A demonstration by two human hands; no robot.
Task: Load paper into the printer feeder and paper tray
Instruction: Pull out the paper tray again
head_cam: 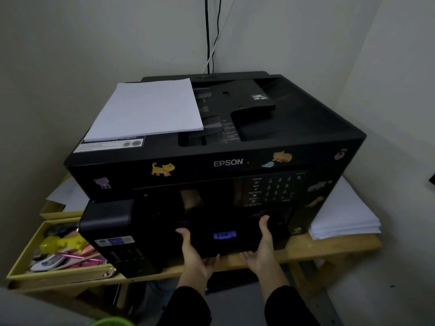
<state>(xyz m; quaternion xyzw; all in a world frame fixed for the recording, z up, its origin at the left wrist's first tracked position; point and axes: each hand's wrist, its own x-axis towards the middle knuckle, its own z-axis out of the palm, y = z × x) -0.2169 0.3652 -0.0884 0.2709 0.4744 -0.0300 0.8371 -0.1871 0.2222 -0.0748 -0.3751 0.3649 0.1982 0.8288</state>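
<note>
Below, left hand (195, 252) and right hand (261, 248) clasp the paper tray (223, 243), drawer (58, 275) left, paper stack (343, 217) right.

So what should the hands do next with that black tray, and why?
Probably slide the paper tray out toward you: both the left hand and right hand grip its sides, and the paper stack lies on top of the printer, not yet loaded.

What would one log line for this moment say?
left hand and right hand grip paper tray | paper stack on printer top
</note>
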